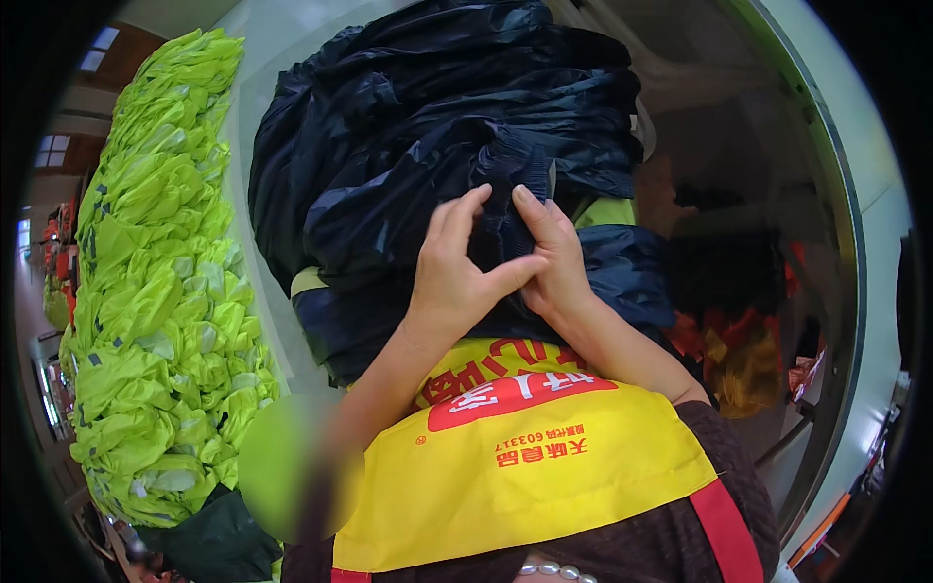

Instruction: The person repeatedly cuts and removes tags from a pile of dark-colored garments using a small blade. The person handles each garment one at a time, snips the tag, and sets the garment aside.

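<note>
A pile of dark navy garments [389, 87], shiny and loosely folded, lies in front of me. My left hand [447, 262] is over the near part of the pile, its fingers apart and its thumb stretched toward my other hand. Close beside it, my right hand [556, 257] has its thumb and fingers pointing up along a gathered, elastic-looking edge [515, 160] of the top garment. The left thumb tip meets or overlaps the right hand. Dark cloth shows between the hands, and neither visibly grips it. Some right fingers are partly hidden.
A long heap of bright yellow-green garments [165, 282] fills the left side. Dark green cloth [219, 539] hangs at its near end. On the right, a pale table edge [826, 146] borders a dark area with orange and yellow cloth [743, 360]. My yellow apron [525, 466] is against the near edge.
</note>
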A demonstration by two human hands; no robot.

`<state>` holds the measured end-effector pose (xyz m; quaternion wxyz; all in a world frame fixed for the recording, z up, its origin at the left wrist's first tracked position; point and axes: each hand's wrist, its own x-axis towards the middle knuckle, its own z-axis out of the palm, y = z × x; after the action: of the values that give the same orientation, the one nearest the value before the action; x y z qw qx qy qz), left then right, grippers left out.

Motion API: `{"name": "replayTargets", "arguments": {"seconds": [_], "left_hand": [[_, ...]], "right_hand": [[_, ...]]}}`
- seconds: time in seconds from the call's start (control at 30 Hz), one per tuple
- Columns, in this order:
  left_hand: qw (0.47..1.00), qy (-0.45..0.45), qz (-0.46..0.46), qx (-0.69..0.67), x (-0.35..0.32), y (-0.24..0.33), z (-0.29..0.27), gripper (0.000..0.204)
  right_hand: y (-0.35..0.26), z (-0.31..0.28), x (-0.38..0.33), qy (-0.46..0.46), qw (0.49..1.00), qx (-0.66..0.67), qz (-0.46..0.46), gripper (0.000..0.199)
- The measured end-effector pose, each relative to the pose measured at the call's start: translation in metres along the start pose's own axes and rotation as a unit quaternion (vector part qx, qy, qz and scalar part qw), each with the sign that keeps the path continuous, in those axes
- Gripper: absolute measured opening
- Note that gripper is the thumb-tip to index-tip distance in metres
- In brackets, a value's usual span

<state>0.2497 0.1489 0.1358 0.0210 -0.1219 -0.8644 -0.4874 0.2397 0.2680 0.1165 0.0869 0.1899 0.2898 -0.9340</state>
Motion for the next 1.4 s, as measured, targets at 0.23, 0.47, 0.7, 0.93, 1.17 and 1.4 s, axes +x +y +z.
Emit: {"name": "replayTargets", "arguments": {"seconds": [0.23,0.47,0.7,0.93,1.17,1.4], "left_hand": [[0.786,-0.019,-0.232,-0.572,-0.003,-0.014,-0.031,0.022],[0.735,-0.130,-0.282,-0.603,-0.009,-0.012,-0.022,0.025],[0.804,-0.156,-0.288,-0.497,-0.008,-0.001,-0.019,0.026],[0.915,-0.230,-0.193,-0.269,0.003,0.024,-0.043,0.028],[0.945,-0.290,-0.126,-0.086,0.026,0.041,-0.043,0.020],[0.919,-0.228,-0.123,-0.298,0.000,0.022,-0.025,0.017]], "right_hand": [[-0.053,-0.056,0.006,0.109,0.981,-0.162,-0.015,0.017],[-0.114,-0.156,-0.012,0.065,0.749,-0.657,-0.053,0.022],[-0.124,-0.031,-0.015,-0.175,0.726,-0.597,-0.293,0.039],[-0.105,-0.005,0.026,-0.324,0.576,-0.719,-0.217,0.016],[-0.125,0.018,0.006,-0.265,0.611,-0.702,-0.254,0.014],[-0.136,-0.001,0.041,-0.237,0.694,-0.623,-0.274,0.022]]}}
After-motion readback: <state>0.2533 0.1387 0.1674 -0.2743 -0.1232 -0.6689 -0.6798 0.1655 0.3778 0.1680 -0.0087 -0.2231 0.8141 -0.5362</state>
